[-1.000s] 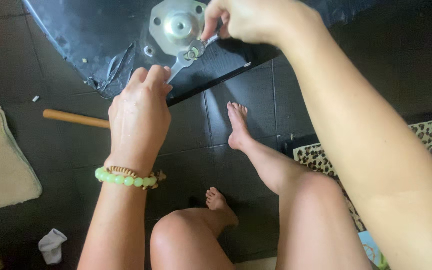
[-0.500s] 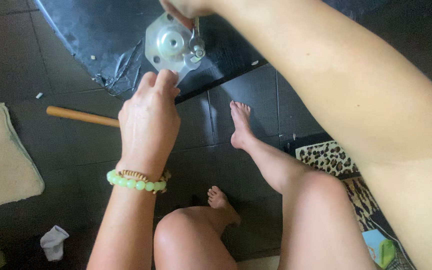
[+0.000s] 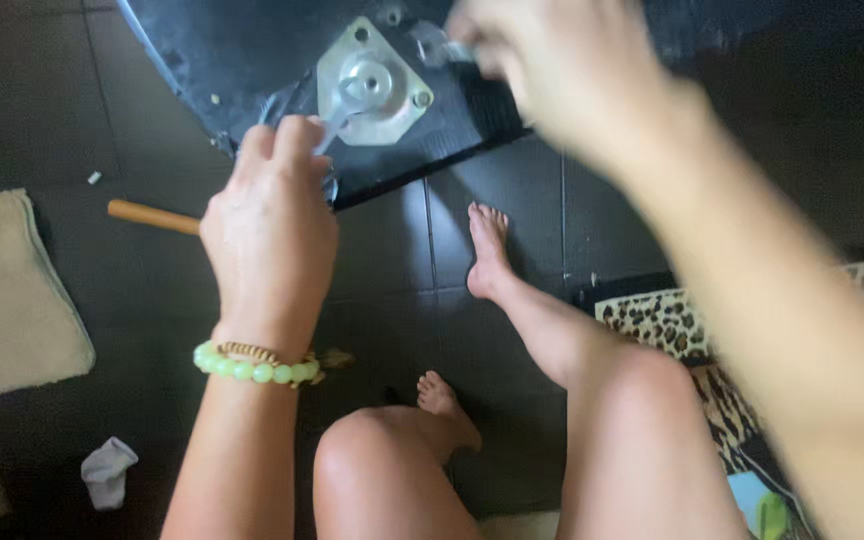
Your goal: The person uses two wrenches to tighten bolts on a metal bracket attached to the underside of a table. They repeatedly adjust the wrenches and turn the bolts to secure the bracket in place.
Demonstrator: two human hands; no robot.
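— What is the left hand [image 3: 270, 225] doing?

— It is curling shut around the handle of a metal wrench [image 3: 344, 108], whose head is sitting on the hub in the middle of a square metal mounting plate [image 3: 372, 85]. The plate is lying at about twelve o'clock, fixed to a black round panel [image 3: 242, 60] that is resting on the dark tiled floor [image 3: 512, 210].

— And the right hand [image 3: 552, 65]?

— It is hovering at about one o'clock, just beside the plate's upper right corner, blurred. Its fingers are pinching closed on a small metal piece [image 3: 432, 42]; what kind of piece, I cannot tell.

— Anything else around?

— A green bead bracelet [image 3: 252, 366] is circling the left wrist. A wooden stick [image 3: 152, 216] is lying at nine o'clock, partly hidden behind the left hand, with a beige mat [image 3: 7, 290] farther left. A leopard-print cushion [image 3: 672, 315] is showing at three o'clock, and a crumpled grey cloth [image 3: 107, 470] at seven o'clock.
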